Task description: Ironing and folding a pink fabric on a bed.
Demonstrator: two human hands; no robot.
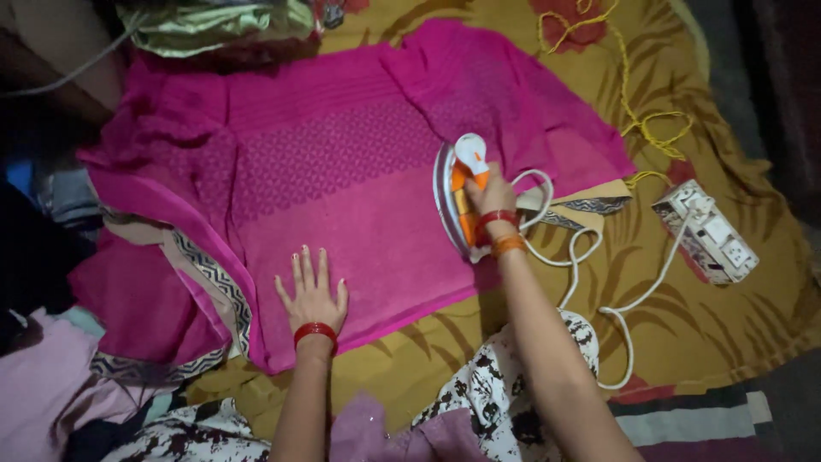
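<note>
while the left hand (313, 297) lies flat with fingers spread, pressing the near part of the pink garment (342, 162), the right hand (489, 195) is clenched around the orange handle of the white iron (457, 195), which sits on the cloth's right side. the fabric looks thin, soft and apt to slide or wrinkle, so a flat palm suits it; the iron looks heavier and rigid, best taken by its handle. its soleplate is hidden. farther right, the white cord (590, 257) runs to a socket board (708, 231); the shiny bundle (214, 21) at the top is cut off.
</note>
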